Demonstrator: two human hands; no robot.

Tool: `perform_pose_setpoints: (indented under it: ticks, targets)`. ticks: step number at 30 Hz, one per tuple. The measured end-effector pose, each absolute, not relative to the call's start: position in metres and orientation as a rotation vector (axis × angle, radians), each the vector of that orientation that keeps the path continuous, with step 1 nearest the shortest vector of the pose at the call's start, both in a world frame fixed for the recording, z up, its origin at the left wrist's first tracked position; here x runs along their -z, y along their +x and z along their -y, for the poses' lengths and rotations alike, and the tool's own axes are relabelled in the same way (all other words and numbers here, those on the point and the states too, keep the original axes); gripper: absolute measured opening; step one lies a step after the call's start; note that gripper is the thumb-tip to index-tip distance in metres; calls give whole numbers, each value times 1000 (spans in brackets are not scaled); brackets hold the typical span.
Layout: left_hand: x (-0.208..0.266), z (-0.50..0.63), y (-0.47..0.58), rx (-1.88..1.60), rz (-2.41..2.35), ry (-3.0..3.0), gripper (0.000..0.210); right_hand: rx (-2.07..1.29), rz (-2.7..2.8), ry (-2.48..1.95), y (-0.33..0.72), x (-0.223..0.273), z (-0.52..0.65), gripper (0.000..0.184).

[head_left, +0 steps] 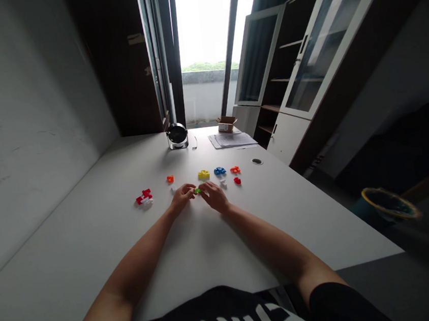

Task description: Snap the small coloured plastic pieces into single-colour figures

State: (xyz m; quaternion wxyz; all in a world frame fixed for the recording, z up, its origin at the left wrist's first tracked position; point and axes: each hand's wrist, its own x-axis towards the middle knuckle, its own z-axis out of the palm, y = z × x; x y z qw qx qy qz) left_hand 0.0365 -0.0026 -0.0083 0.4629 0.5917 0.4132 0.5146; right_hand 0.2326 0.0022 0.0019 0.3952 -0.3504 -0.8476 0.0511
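A small bright green plastic piece point(198, 190) is pinched between my two hands, just above or on the white table. My left hand point(182, 197) grips its left side with closed fingers. On the other side, my right hand point(214, 196) closes its fingertips on the same piece. Right behind the hands lie a yellow cluster of pieces point(203, 174) and a blue cluster point(219, 170). A white piece point(173, 188) shows partly beside my left hand, and another white piece point(223, 183) lies near my right hand. The fingers hide part of the green piece.
On the white table point(93, 244) lie orange pieces point(170, 179), more orange point(235, 169), a red piece point(237, 181) and a red-and-white group point(144, 197). Farther back are a round black-and-silver device point(177, 135), papers point(235, 139), a cardboard box point(227, 124) and a cable hole point(256, 161).
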Motion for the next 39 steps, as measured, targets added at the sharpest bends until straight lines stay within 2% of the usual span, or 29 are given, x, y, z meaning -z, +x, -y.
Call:
perform_pose_setpoints:
  ticks: [17,30,39]
  targets:
    - [10,4,38,-1265,-1003,1533,30,-269,2040,-895,233,0,-3,17]
    - [18,0,39,-1332,-993,1542,25,-424,1938,-847,232,8,-12,10]
    - [14,2,38,-1271,-1046,1578,26,-357,1990,-859,233,-1,-5,10]
